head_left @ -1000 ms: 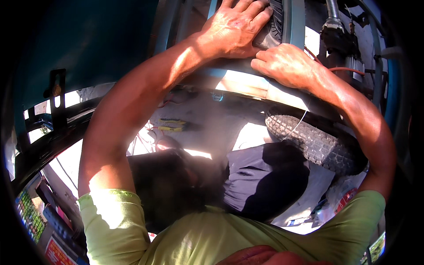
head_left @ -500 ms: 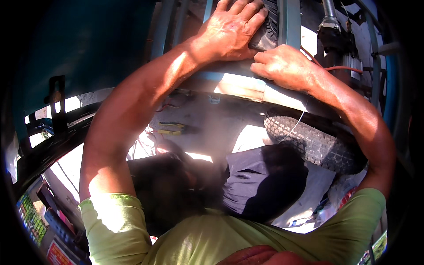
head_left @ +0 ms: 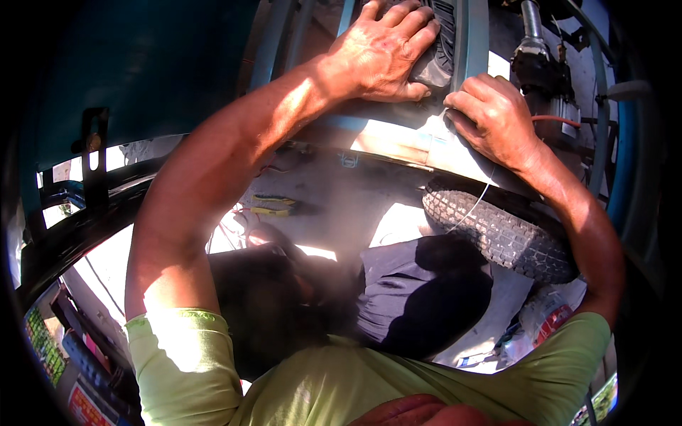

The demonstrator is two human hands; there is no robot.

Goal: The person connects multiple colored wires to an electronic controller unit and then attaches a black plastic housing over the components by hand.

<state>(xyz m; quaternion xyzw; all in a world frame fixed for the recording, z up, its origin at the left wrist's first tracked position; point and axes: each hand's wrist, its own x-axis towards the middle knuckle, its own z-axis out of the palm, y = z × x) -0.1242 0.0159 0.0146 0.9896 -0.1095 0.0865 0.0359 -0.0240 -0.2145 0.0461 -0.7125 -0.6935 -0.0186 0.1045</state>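
My left hand (head_left: 387, 53) lies over a black ribbed part (head_left: 435, 67) set between blue-green metal bars, its fingers stretched out and thumb apart. Just right of that part, beside a lengthwise bar (head_left: 471, 42), my right hand (head_left: 494, 117) is closed with thumb and forefinger pinched together. What sits in the pinch is too small to make out. Below the right hand a thin pale strand (head_left: 477, 201) hangs in front of a tyre (head_left: 501, 231); its upper end is lost near the frame's crossbar (head_left: 398, 140).
Yellow-handled pliers (head_left: 271, 206) lie on the ground below the crossbar. Dark machinery with a metal shaft (head_left: 531, 21) and an orange cable (head_left: 554, 119) is at the upper right. A large dark teal panel (head_left: 142, 64) fills the upper left. My bent knee (head_left: 426, 291) is close beneath.
My right hand has drawn away to the right from the left thumb, still pinched. The left hand stays on the black part, its thumb now further out.
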